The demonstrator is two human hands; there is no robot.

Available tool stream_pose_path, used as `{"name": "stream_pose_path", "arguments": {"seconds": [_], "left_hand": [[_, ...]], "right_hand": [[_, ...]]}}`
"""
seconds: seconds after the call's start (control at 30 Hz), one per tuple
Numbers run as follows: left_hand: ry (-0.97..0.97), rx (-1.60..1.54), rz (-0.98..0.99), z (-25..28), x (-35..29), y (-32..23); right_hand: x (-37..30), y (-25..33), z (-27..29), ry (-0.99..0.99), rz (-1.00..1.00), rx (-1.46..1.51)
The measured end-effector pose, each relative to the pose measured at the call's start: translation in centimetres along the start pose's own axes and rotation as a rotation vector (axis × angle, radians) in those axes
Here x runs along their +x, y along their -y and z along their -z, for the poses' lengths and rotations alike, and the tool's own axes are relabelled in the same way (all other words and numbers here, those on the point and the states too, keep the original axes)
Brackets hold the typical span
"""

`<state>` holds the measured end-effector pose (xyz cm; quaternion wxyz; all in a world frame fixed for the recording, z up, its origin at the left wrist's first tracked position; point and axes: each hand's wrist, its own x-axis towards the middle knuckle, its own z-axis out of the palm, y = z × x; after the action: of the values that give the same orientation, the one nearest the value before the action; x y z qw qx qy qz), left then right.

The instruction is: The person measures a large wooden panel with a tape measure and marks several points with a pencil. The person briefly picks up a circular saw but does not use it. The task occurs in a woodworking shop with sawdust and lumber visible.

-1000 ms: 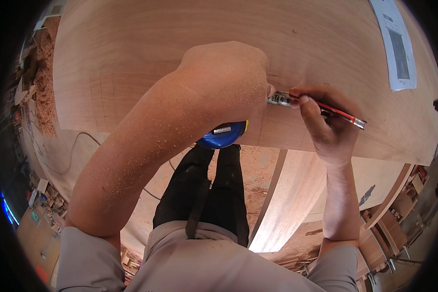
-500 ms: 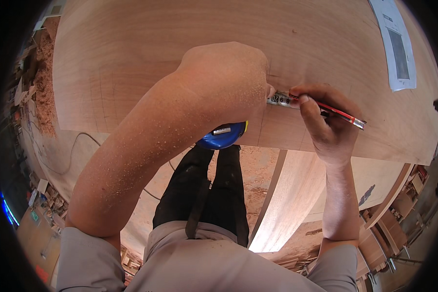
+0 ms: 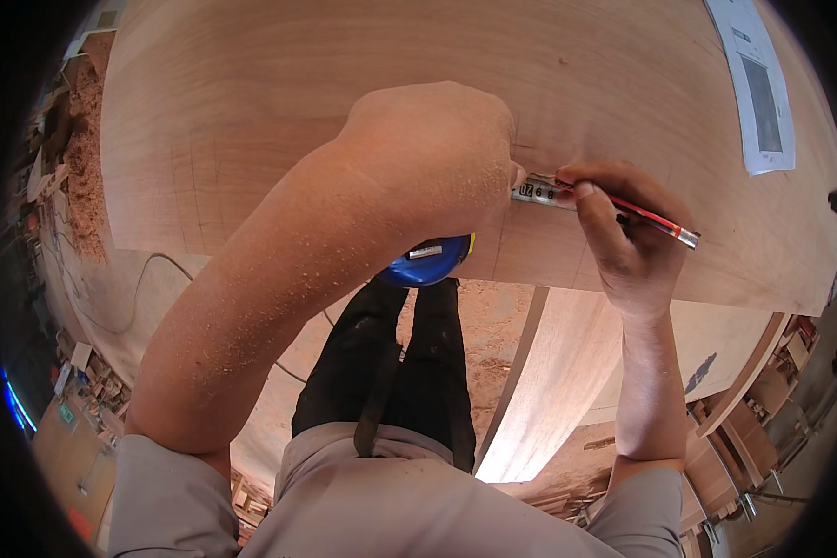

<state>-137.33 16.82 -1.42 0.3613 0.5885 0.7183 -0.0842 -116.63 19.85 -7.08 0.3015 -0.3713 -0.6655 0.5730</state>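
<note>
My left hand [image 3: 437, 139], dusted with sawdust, is bent over a tape measure. Its blue case [image 3: 428, 262] shows below my wrist, past the near edge of the wooden panel [image 3: 279, 65]. A fingertip meets the pale tape blade [image 3: 536, 192], which lies across the panel towards my right hand; the other fingers of the left are hidden behind it. My right hand [image 3: 637, 228] pinches a red pencil [image 3: 637, 212], its tip end at the blade and its silvery end pointing right. Thin pencil lines cross the panel nearby.
A printed paper sheet [image 3: 758, 93] lies at the panel's far right. Sawdust [image 3: 88, 149] is heaped beyond its left edge. A cable [image 3: 149, 265] curves at left. Below the panel stands a pale board [image 3: 558, 381], and wood pieces [image 3: 739, 437] are stacked at lower right.
My right hand and the pencil have shifted very slightly. The left hand and the tape measure stay nearly where they were.
</note>
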Motion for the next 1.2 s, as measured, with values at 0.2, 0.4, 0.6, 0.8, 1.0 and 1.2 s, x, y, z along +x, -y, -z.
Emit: {"name": "stream_pose_path", "arguments": {"seconds": [0.2,0.4,0.6,0.8,1.0,1.2], "left_hand": [[-0.005,0.005,-0.006,-0.04,-0.16,0.1],[0.004,-0.003,0.01,0.04,-0.14,-0.03],[0.002,-0.002,-0.01,0.03,-0.05,0.17],[-0.009,-0.016,-0.02,-0.14,0.03,0.22],[0.002,-0.008,0.011,-0.2,0.07,0.03],[0.001,0.003,0.017,-0.19,0.06,0.01]], "right_hand": [[-0.04,0.04,-0.06,0.013,0.007,0.01],[-0.04,-0.02,-0.01,0.019,0.01,0.001],[-0.07,0.14,-0.04,0.026,0.007,-0.005],[-0.09,-0.19,-0.05,0.005,0.018,-0.001],[-0.04,0.09,-0.23,-0.009,0.01,0.006],[-0.05,0.22,-0.32,-0.017,-0.003,0.016]]}}
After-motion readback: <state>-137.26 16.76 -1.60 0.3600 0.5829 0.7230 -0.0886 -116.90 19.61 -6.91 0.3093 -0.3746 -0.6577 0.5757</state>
